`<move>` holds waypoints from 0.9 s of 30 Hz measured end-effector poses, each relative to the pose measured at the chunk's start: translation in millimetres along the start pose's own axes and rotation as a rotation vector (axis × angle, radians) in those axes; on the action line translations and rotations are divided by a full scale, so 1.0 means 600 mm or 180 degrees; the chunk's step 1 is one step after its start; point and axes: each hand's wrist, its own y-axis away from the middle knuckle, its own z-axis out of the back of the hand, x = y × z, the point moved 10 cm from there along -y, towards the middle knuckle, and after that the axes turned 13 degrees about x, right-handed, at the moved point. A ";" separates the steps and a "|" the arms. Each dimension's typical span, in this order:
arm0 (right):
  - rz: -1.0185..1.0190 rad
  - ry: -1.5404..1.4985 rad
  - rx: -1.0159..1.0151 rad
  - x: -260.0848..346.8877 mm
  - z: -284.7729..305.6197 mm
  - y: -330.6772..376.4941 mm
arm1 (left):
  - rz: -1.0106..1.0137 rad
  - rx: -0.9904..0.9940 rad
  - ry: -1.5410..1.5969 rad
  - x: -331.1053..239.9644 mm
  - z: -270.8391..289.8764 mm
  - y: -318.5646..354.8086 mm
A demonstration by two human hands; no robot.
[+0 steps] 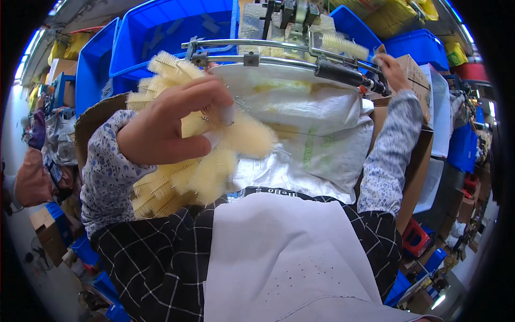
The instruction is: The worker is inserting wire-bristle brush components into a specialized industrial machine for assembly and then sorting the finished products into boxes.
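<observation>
My left hand (177, 121) is over a heap of cream bristle brushes (161, 185) at the left. Its thumb and forefinger, both with white coverings on the tips, close around the end of a blurred cream brush (251, 135). Thin wire ends poke out among the heaped brushes. At the upper right, my right hand (394, 72) is closed beside the end of a metal machine with rails (289, 61). Whatever its fingers grip is hidden. Another cream brush (344, 46) lies along the rails, its right end close to those fingers.
Blue bins (120, 43) stand at the far left, one with small pale pieces inside. White woven sacking (322, 123) spreads below the rails. A black cylinder (338, 73) sits on the front rail. Cardboard (416, 182) rises at the right. Another person's sleeve (33, 177) shows at far left.
</observation>
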 end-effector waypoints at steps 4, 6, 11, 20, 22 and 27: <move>0.0509 -0.1498 0.1486 0.210 -0.073 0.101 | -0.0115 0.0114 0.0112 -0.003 -0.027 -0.039; 0.1068 -0.0819 0.2333 0.367 -0.139 0.118 | -0.0210 0.0121 -0.0008 -0.001 -0.044 -0.069; 0.0796 -0.3458 0.2861 0.519 -0.265 0.156 | 0.0040 -0.0204 -0.0436 0.024 -0.063 -0.062; -0.0357 0.1426 -0.1193 0.228 -0.095 -0.058 | 0.0948 0.2081 -0.2116 0.097 -0.277 0.038; -0.0487 0.1449 -0.1198 0.215 -0.098 -0.069 | 0.0988 0.2187 -0.2208 0.107 -0.294 0.043; -0.0357 0.1374 -0.1079 0.219 -0.106 -0.082 | 0.0733 0.1715 -0.2212 0.096 -0.293 0.023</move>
